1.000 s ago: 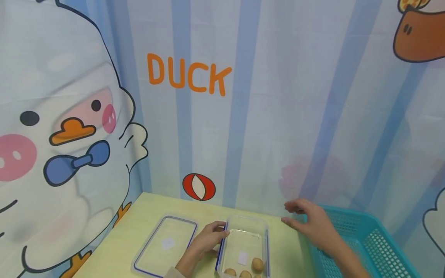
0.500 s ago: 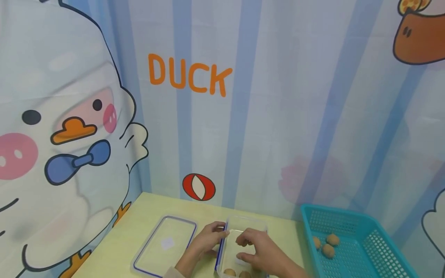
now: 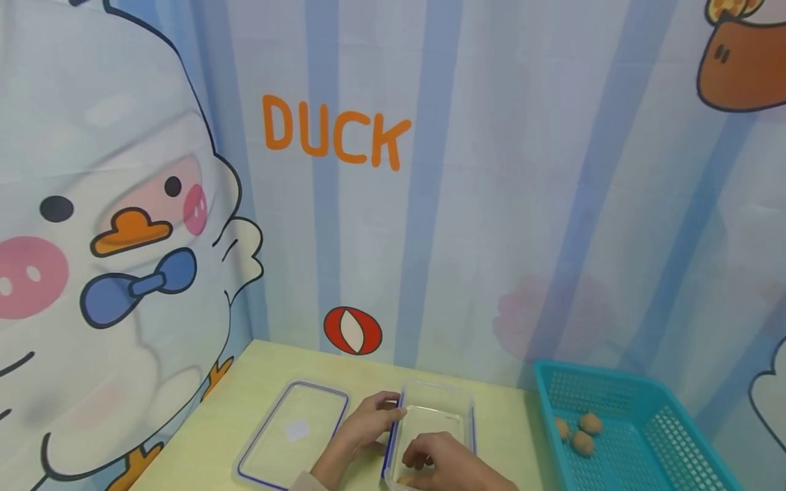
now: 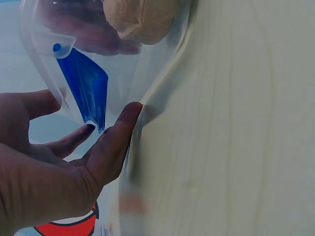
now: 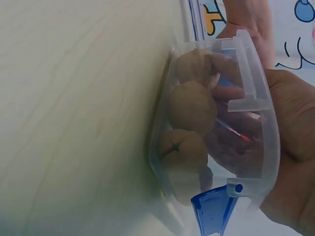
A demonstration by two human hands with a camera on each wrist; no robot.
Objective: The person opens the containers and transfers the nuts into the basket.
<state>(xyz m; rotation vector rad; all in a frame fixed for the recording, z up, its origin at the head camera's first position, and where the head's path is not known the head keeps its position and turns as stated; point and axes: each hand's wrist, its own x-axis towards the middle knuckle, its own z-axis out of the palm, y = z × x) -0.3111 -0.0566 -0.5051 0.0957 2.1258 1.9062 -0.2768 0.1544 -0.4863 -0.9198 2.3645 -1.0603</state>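
Note:
A clear plastic food container (image 3: 437, 416) with blue latches stands on the table. My left hand (image 3: 366, 426) holds its left side, thumb at the rim and fingers along the outer wall by a blue latch (image 4: 86, 86). My right hand (image 3: 445, 460) reaches down into the container's near end, fingers bent. Several walnuts (image 5: 192, 109) lie in a row there, seen through the wall in the right wrist view. Thumb and fingers pinch the walnut (image 5: 192, 69) at the far end of that row. From the head, the right hand hides most of the walnuts.
Left of the container, a clear lid with a blue seal (image 3: 260, 447) lies flat on the pale yellow table (image 3: 500, 436). At the right stands a turquoise mesh basket (image 3: 663, 447) with 3 walnuts (image 3: 583, 443) inside. A printed curtain (image 3: 491, 204) hangs behind the table.
My right hand has come from over the basket, left into the container, then down toward its near end among the walnuts. My left hand keeps its hold on the container's side.

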